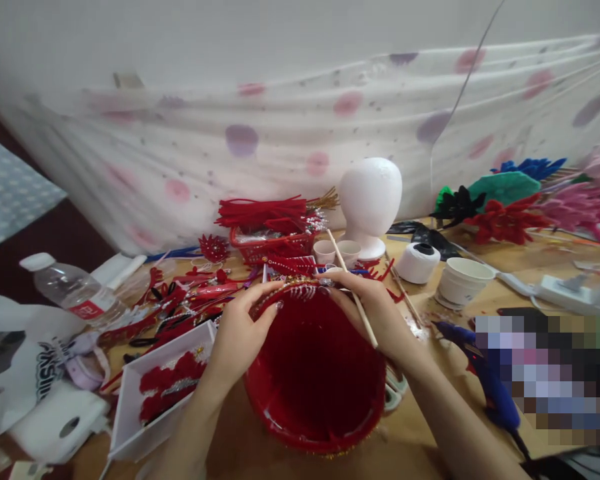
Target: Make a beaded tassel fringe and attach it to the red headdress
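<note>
A deep, round red headdress (315, 373) with gold trim faces me with its dark hollow inside. Silvery beading (303, 291) runs along its far rim. My left hand (243, 333) grips that rim on the left, thumb inside and fingers outside. On the right, my right hand (365, 303) holds the same rim, its fingertips partly hidden behind the edge. A thin pale wooden stick (353, 287) is tucked between the fingers of my right hand and slants up past the rim.
A white foam head (371, 203) stands behind, near a red basket (275, 247) of red stems. To the left lie a white box (130, 413) and a water bottle (75, 293). A blue glue gun (497, 383), paper cup (463, 283) and thread spool (417, 263) are right.
</note>
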Available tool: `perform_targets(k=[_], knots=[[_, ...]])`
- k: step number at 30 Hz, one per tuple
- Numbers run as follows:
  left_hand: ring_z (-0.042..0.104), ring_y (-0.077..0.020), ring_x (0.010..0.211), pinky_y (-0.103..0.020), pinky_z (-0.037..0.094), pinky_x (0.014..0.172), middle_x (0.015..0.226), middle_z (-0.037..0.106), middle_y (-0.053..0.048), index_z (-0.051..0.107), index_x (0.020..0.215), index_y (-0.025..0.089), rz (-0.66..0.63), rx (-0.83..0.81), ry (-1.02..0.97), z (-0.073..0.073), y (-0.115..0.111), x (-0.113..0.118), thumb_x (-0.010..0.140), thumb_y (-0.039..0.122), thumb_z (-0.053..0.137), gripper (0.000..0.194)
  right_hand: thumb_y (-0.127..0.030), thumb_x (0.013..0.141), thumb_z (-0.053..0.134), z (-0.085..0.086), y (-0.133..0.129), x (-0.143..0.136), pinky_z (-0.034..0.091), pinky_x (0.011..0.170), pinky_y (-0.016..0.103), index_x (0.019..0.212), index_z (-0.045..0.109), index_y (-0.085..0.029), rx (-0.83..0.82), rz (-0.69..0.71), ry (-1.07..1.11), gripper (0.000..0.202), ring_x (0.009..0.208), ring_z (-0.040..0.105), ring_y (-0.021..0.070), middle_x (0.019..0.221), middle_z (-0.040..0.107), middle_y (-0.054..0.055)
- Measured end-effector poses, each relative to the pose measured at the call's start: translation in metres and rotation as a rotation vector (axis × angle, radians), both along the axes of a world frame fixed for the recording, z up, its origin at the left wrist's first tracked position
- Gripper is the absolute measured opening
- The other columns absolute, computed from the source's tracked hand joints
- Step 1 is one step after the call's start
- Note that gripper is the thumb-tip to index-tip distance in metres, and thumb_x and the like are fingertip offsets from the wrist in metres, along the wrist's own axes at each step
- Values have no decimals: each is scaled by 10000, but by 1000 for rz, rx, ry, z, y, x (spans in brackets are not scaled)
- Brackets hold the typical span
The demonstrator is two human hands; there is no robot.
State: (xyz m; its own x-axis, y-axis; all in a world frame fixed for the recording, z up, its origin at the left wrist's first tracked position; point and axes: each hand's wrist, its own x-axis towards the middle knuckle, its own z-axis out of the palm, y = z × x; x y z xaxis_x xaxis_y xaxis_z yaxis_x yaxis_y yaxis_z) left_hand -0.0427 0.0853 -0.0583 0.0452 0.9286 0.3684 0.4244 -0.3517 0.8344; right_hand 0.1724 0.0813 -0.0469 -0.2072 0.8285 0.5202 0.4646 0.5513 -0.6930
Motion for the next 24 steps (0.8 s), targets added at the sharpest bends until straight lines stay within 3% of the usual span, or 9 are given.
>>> perform_targets(k=[4,15,24], knots=[[709,-234,1036,-406,529,990,1111,773,-56,751,1081,200,39,56,34,0,-3,1,869,277,601,270,-173,948,537,-3,2,0,532,787,298,1140,713,-196,29,-16,-8,261,862,723,197,996,779,66],[743,-188,933,-307,580,902,1031,795,-46,760,1036,168,127,275,188,3,-10,12,891,154,609,210,-170,957,536,-7,-1,1,543,755,260,1073,707,-193,138,-76,-87,208,805,724,173,908,774,42],[765,-231,816,-348,619,767,963,801,-98,739,1045,105,201,508,398,-2,-11,18,898,74,570,226,-165,956,510,-12,0,0,517,652,295,1084,683,-153,184,-125,-192,216,713,716,202,867,775,82]])
